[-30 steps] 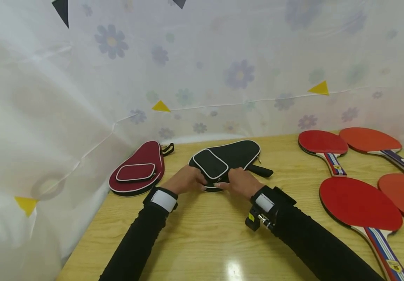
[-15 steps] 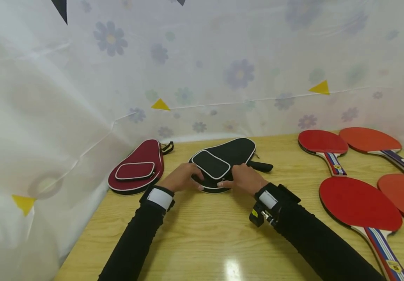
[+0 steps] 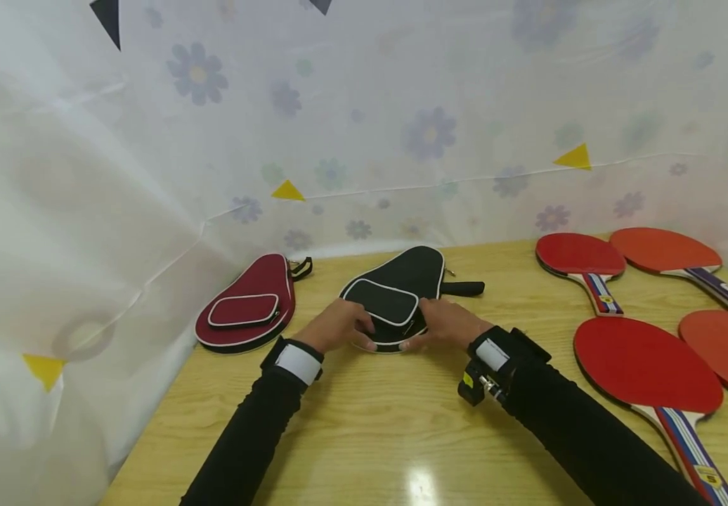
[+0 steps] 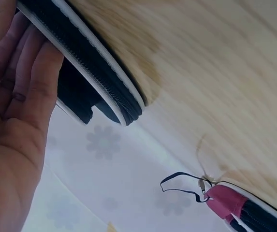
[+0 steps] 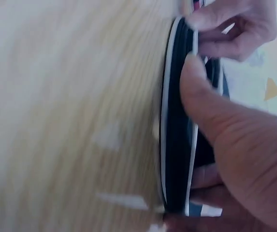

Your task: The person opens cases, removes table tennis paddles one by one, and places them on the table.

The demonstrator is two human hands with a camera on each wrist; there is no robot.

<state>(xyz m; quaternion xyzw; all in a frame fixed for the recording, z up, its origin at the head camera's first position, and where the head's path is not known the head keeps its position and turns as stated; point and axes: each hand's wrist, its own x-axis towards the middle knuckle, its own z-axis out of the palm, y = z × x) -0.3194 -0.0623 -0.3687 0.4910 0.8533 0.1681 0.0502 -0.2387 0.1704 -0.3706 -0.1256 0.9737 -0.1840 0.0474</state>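
A black table tennis paddle case with white piping lies flat on the table, its narrow end pointing away and its zipped pocket facing up. My left hand grips the near left edge, thumb against the side wall. On the near right edge, my right hand holds the case with thumb low on the side and fingers around the right. Both thumbs come close together at the front. In the right wrist view, the right thumb presses the black side band. The left wrist view shows the zipper along the case's side.
A dark red paddle case with a wrist loop lies to the left. Several red paddles rest on the right side of the wooden table. Behind stands a flowered white sheet. A black strap sticks out right of the black case.
Between my hands the black case has turned counterclockwise, its narrow end swinging left. My right hand has shifted slightly right, and the thumbs have come nearer each other.
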